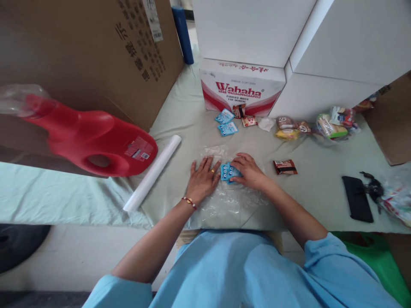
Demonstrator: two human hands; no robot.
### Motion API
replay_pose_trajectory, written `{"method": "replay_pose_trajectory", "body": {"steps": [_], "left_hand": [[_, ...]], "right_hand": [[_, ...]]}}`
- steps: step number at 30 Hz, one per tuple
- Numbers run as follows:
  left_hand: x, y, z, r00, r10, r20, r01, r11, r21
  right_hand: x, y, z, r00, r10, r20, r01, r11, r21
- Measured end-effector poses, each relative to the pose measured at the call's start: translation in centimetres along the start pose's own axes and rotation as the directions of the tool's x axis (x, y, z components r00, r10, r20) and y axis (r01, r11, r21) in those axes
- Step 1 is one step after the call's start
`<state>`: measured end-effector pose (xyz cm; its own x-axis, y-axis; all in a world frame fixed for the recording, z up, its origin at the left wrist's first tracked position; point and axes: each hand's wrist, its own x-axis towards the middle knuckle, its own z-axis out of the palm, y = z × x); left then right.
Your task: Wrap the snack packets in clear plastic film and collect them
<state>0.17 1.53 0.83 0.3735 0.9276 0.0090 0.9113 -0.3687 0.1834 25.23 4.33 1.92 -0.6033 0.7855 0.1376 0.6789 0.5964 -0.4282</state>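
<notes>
My left hand (202, 177) lies flat with fingers spread on a clear plastic bag (229, 201) spread on the table. Right beside it, my right hand (248, 170) rests with curled fingers on small blue packets (227, 172) that sit on or inside the bag; I cannot tell which. More blue packets (227, 122) lie farther back, near a Wahaha carton (242, 87). A brown snack packet (285, 167) lies just right of my right hand.
A red detergent jug (93, 141) lies on its side at left, a white roll (153, 172) beside it. Snack packets (290, 127) and a bag of snacks (334, 122) sit at the back right. A black wallet (357, 199) and keys (372, 186) lie right. Cardboard and white boxes stand behind.
</notes>
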Motion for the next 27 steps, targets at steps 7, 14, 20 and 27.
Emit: {"method": "replay_pose_trajectory", "body": {"steps": [7, 14, 20, 27], "left_hand": [[0.0, 0.0, 0.0, 1.0, 0.014, 0.0, -0.014, 1.0, -0.007], [0.0, 0.0, 0.2, 1.0, 0.007, 0.001, -0.007, 1.0, -0.004], [0.0, 0.0, 0.1, 1.0, 0.012, -0.007, -0.012, 1.0, -0.009], [0.0, 0.0, 0.1, 1.0, 0.006, -0.015, -0.006, 1.0, -0.011]], "right_hand": [[1.8, -0.5, 0.3, 0.997, -0.078, 0.025, 0.076, 0.996, 0.051], [2.0, -0.3, 2.2, 0.984, -0.142, 0.104, 0.138, 0.989, 0.046], [1.5, -0.1, 3.0, 0.992, -0.128, 0.006, 0.128, 0.99, 0.059], [0.8, 0.3, 0.8, 0.997, -0.081, -0.011, 0.082, 0.994, 0.075]]}}
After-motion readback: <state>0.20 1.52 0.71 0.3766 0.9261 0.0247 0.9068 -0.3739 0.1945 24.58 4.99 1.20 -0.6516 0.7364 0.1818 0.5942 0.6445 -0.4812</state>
